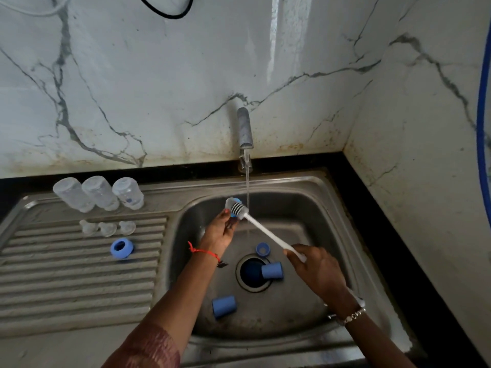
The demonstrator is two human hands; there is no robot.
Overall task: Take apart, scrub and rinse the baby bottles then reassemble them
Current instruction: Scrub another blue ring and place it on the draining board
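The right hand (316, 269) has a closed grip round the end of the white brush (268, 236), whose shaft slants up and left across the sink (305, 203). The left hand (220, 232) keeps a pinching grip on a blue ring (236, 201), held just left of the falling water, with the brush head against it. How the fingertips lie behind the bristles cannot be told.

Nearest in the basin, a blue cap (224, 306) lies on its side. A second cap (272, 270) lies at the edge of the drain, and a second ring (263, 249) sits just beyond it.

On the drainboard (66, 274) to the left, a third ring (121, 248) sits alone. Beyond it are three clear teats (107, 229) in a row, then three clear bottles (99, 192) standing mouth down, side by side. The tap (245, 128) juts from the marble wall, with water running.
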